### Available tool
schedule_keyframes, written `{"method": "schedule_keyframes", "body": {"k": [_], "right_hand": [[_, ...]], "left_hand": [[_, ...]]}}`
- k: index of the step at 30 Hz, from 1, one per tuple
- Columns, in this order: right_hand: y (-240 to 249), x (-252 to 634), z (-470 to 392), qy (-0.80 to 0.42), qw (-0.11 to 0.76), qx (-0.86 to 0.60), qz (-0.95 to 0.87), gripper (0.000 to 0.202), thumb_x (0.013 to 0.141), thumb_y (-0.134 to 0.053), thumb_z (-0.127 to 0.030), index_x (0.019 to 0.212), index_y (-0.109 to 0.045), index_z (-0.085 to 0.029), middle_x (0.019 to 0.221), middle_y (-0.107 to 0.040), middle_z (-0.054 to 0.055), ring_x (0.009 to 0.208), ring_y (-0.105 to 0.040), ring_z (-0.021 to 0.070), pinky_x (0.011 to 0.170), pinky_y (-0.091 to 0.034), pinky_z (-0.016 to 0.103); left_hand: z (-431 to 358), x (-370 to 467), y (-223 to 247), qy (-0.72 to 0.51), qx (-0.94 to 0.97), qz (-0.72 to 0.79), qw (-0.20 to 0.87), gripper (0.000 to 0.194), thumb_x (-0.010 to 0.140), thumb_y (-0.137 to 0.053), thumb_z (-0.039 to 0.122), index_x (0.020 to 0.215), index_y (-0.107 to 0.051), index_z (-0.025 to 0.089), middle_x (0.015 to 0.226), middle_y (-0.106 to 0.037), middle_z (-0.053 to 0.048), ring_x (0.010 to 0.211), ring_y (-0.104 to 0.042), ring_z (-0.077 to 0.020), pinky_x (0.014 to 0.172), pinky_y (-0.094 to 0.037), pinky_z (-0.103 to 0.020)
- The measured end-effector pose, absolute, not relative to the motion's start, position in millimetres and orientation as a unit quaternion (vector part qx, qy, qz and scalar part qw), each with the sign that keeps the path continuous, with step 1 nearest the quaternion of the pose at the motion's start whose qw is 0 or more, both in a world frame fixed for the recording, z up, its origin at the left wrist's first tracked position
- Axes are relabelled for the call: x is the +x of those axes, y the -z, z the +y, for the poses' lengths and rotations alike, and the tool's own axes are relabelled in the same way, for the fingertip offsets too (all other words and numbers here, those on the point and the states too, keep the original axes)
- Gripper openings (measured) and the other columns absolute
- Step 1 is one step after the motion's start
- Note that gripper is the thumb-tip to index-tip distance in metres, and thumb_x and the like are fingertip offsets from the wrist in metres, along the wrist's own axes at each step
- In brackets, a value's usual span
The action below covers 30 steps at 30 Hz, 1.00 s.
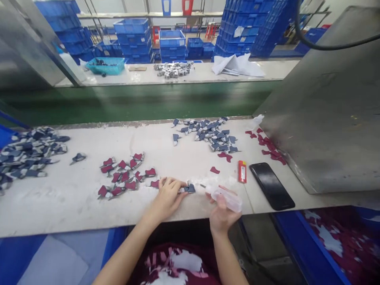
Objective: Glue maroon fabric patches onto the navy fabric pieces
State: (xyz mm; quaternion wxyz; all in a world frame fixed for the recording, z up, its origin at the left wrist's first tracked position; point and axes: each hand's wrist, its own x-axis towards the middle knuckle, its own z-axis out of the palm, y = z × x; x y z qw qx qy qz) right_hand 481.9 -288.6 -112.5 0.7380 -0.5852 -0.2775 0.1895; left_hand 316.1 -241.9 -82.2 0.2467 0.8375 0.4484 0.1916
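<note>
Near the table's front edge, my left hand point(170, 196) has its fingers closed on a small blue-and-white part point(190, 187). A piece with a red top point(154, 184) lies just left of those fingers. My right hand point(222, 213) grips a translucent squeeze bottle point(230, 199). Its thin dark nozzle points left at the blue-and-white part, with a small gap between them. Left of my hands is a loose group of red-topped parts point(124, 176). Beyond them, a pile of blue-topped parts point(212, 134) sits farther back.
A red lighter point(242, 172) and a black phone point(271, 186) lie to the right. Red cutouts point(270, 148) lie along a metal housing point(329, 107). More blue parts point(29, 152) are heaped at far left. A green conveyor belt point(142, 101) runs behind the white table.
</note>
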Motion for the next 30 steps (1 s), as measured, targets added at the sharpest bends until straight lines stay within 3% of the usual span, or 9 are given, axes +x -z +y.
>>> {"method": "schedule_keyframes", "body": {"k": [4, 9, 30], "right_hand": [[119.7, 486.1, -294.5, -0.135, 0.701, -0.611, -0.341, 0.032, 0.076, -0.078, -0.043, 0.079, -0.071, -0.012, 0.072, -0.072, 0.007, 0.062, -0.069, 0.0217, 0.056, -0.057, 0.033], [118.6, 484.1, -293.7, -0.141, 0.659, -0.657, -0.339, 0.034, 0.075, -0.080, -0.044, 0.078, -0.075, -0.011, 0.070, -0.075, 0.010, 0.060, -0.071, 0.0240, 0.056, -0.057, 0.033], [116.0, 481.5, -291.8, -0.095, 0.625, -0.708, -0.315, 0.045, 0.076, -0.079, -0.054, 0.072, -0.074, -0.009, 0.066, -0.075, 0.013, 0.057, -0.072, 0.0262, 0.052, -0.057, 0.032]], "left_hand": [[-246.8, 321.0, 95.3, -0.225, 0.829, 0.461, 0.222, 0.012, 0.100, -0.054, 0.024, 0.109, -0.061, 0.021, 0.105, -0.075, -0.005, 0.101, -0.061, -0.0236, 0.106, -0.032, -0.049], [-247.3, 322.3, 102.8, -0.258, 0.834, 0.453, 0.181, 0.010, 0.100, -0.056, 0.022, 0.108, -0.061, 0.020, 0.101, -0.076, -0.004, 0.097, -0.062, -0.0231, 0.100, -0.034, -0.044], [-248.2, 324.2, 104.2, -0.268, 0.835, 0.456, 0.154, 0.008, 0.098, -0.059, 0.020, 0.105, -0.062, 0.020, 0.097, -0.076, -0.003, 0.096, -0.063, -0.0229, 0.099, -0.033, -0.043]]}}
